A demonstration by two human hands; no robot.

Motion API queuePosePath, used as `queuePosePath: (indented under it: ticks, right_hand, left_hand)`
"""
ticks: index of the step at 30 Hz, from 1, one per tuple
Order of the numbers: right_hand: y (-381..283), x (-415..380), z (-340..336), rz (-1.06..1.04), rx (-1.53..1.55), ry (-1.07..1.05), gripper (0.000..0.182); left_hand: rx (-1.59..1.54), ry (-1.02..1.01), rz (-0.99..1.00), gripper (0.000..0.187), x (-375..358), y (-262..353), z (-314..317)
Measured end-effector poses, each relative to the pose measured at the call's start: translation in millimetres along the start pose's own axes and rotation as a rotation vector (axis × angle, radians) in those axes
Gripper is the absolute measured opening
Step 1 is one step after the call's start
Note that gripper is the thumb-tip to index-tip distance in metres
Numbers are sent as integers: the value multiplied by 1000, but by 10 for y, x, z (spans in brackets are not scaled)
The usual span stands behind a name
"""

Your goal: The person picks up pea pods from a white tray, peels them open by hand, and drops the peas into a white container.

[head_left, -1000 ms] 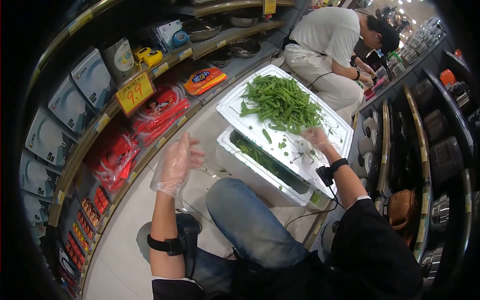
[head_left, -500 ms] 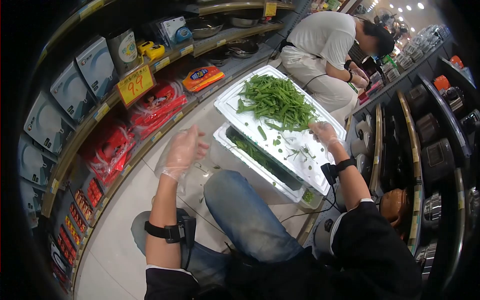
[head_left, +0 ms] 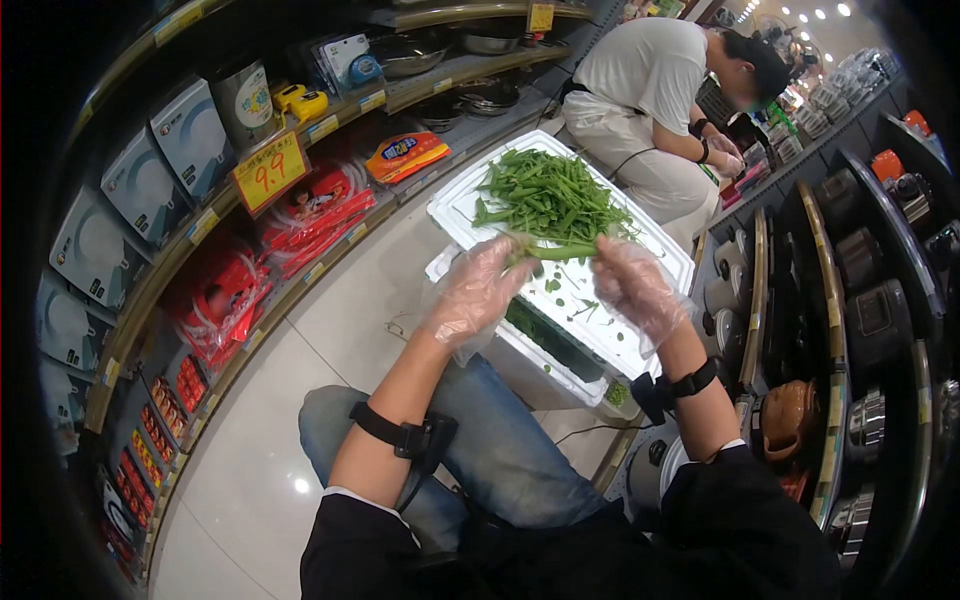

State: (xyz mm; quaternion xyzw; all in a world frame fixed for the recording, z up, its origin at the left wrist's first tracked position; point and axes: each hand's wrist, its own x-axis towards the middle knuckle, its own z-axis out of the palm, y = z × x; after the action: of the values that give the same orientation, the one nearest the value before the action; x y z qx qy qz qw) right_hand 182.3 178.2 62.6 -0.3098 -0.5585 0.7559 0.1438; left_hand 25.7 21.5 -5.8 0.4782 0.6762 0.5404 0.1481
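Observation:
Between my two gloved hands a green pod point(head_left: 562, 252) is stretched level, just in front of a heap of green pods point(head_left: 550, 195). My left hand point(head_left: 482, 290) pinches its left end, and my right hand point(head_left: 638, 285) grips its right end. The heap lies on a white foam lid point(head_left: 455, 212), with small green bits scattered near the front. Under the lid stands a white foam box point(head_left: 535, 372), partly uncovered, with dark green contents inside. Clear plastic gloves cover both hands.
A person in white point(head_left: 650, 110) crouches beyond the lid. Shelves with boxes and red packages point(head_left: 215, 300) line the left; pots and a brown clay pot point(head_left: 787, 418) fill shelves on the right. A small container of green peas point(head_left: 617, 392) sits beside the box.
My left hand has moved right and up from beside the box to the pod. My right hand has shifted slightly left, and a pod is now held between both hands.

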Motion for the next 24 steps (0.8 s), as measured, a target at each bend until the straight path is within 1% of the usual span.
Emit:
queuePosePath:
  ticks: [1,2,3,4,5,6,7,8,9,10,11,12,13,14,15,16,17,18,19,20,21,22,23,24]
  right_hand:
    - [25,-5,64,3,-51,21,21]
    - [56,11,74,-84,-299,-18,24]
    - [48,12,97,-85,-296,-17,24]
    - [26,0,128,-314,-637,-2,28]
    - [19,1,150,-545,-976,15,33]
    - [64,106,124,-806,-1052,-41,39]
    - [126,174,161,-804,-1052,-43,39]
    - [207,239,248,-656,-900,-177,38]
    - [271,282,349,-508,-743,-303,36]
    - [334,228,474,-409,-622,-285,36]
    - [400,168,590,-308,-501,-266,36]
    - [528,267,585,-332,-564,-175,35]
    - [670,354,536,-317,-561,-172,35]
    - [801,449,470,-315,-557,-76,34]
    - [905,526,398,-316,-551,20,32]
    - [1019,537,332,-431,-647,50,29]
    - [1200,542,274,-413,-630,60,29]
    - [1421,551,233,-531,-595,-49,27]
    - [1645,561,193,-650,-556,-159,26]
    - [1878,545,156,-523,-567,-210,23]
    - [2004,470,174,-316,-619,-251,20]
    - [2146,412,169,-239,-735,-282,21]
    - [2281,379,157,-161,-852,-319,23]
    - [2458,406,129,-149,-832,-333,23]
  left_hand:
    - [-68,-101,-96,30,38,17,-19]
    - [-65,-104,-94,30,43,32,-19]
    - [-17,-47,-30,27,31,48,-9]
    - [30,11,33,25,17,62,-7]
    - [31,11,31,25,12,74,-20]
    - [60,-75,23,24,8,92,-38]
    - [87,-161,14,24,2,99,-44]
    - [86,-161,12,24,-14,74,-10]
    - [-38,-139,23,25,-31,31,49]
    - [-161,-115,35,27,-38,18,75]
    - [-163,-116,32,27,-23,-9,75]
    - [-44,-110,-116,29,-5,-33,74]
    - [73,-109,-264,31,-11,-66,89]
    - [439,-114,129,32,-63,-262,29]
    - [340,-62,30,30,-68,-294,-44]
    - [244,-16,-70,29,-82,-303,-128]
    - [336,72,75,27,-134,-400,-266]
    - [425,157,222,26,-182,-472,-393]
    - [244,149,-16,27,-219,-226,-583]
    - [65,145,-259,27,-276,46,-778]
    - [-4,198,-294,28,-389,17,-915]
    - [-70,254,-327,29,-506,-1,-1035]
    - [2,346,-452,26,-593,121,-1109]
    - [106,356,-466,25,-707,127,-1213]
